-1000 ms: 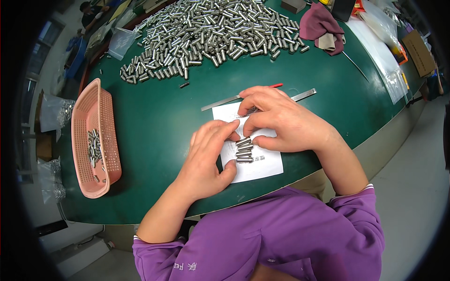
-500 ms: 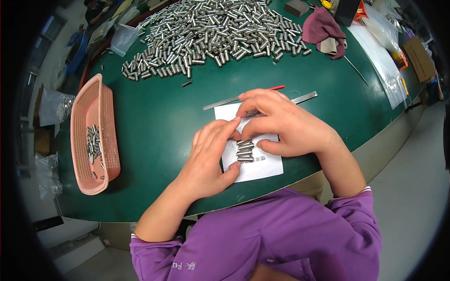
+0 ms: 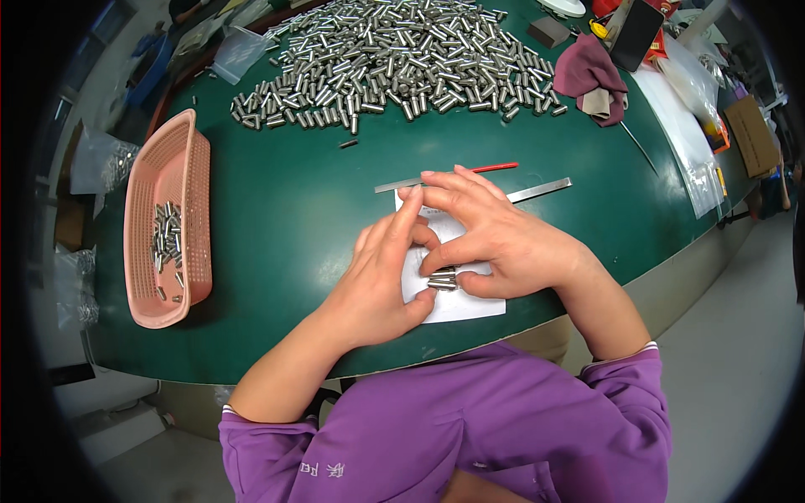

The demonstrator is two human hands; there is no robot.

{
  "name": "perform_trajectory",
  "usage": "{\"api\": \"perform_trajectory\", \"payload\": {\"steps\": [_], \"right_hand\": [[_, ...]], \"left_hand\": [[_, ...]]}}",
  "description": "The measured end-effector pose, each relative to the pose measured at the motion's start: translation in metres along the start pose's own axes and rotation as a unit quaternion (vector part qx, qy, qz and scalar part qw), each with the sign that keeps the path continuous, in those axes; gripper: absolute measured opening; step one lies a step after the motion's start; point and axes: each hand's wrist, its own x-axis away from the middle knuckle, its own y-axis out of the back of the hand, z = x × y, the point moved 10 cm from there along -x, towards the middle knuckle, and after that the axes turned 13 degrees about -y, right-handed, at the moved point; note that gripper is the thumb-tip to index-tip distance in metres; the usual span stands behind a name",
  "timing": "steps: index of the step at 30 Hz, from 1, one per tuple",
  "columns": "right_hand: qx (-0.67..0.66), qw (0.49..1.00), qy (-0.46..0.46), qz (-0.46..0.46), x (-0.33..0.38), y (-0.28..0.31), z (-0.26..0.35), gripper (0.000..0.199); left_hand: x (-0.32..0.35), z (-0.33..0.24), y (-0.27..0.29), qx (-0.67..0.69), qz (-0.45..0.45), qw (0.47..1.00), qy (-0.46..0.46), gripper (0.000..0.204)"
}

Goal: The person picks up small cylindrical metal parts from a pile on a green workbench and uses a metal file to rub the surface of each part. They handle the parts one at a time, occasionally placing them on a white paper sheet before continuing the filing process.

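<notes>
A short row of shiny metal pins (image 3: 442,279) lies side by side on a white printed sheet of paper (image 3: 465,310) near the table's front edge. My left hand (image 3: 369,277) curls round the row from the left, its thumb at the near end and its index finger stretched toward the far edge of the paper. From the right, my right hand (image 3: 507,239) closes over the row, thumb and a bent finger against the pins. The fingertips of both hands meet above the sheet. My fingers hide the far part of the row.
A big heap of metal pins (image 3: 402,67) covers the far side of the green table (image 3: 285,218). At left stands a pink plastic basket (image 3: 201,235) with some pins. Beyond my hands lie a steel ruler (image 3: 541,190) and a red-handled tool (image 3: 495,168). A maroon cloth (image 3: 587,71) lies far right.
My right hand has moved nearer along the row, and its fingers have drawn in. Fewer pins show between my hands. My left hand has shifted only slightly.
</notes>
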Motion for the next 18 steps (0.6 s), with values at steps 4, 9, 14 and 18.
{"api": "perform_trajectory", "payload": {"steps": [4, 9, 14, 18], "right_hand": [[0.009, 1.000, 0.000, 0.008, -0.001, -0.003, -0.002, 0.029], [-0.006, 1.000, -0.004, 0.002, -0.001, 0.002, -0.006, 0.031], [-0.056, 0.996, -0.003, -0.065, -0.003, 0.022, -0.005, 0.033], [-0.070, 0.990, 0.002, -0.125, -0.004, 0.029, -0.004, 0.032]], "left_hand": [[0.000, -0.002, 0.000, -0.006, -0.002, 1.000, -0.007, 0.107], [-0.002, -0.002, 0.002, 0.008, 0.000, 1.000, -0.011, 0.105], [0.004, 0.018, 0.004, 0.176, -0.093, 0.979, 0.030, 0.085], [0.004, 0.034, -0.001, 0.366, -0.156, 0.910, 0.119, 0.053]]}}
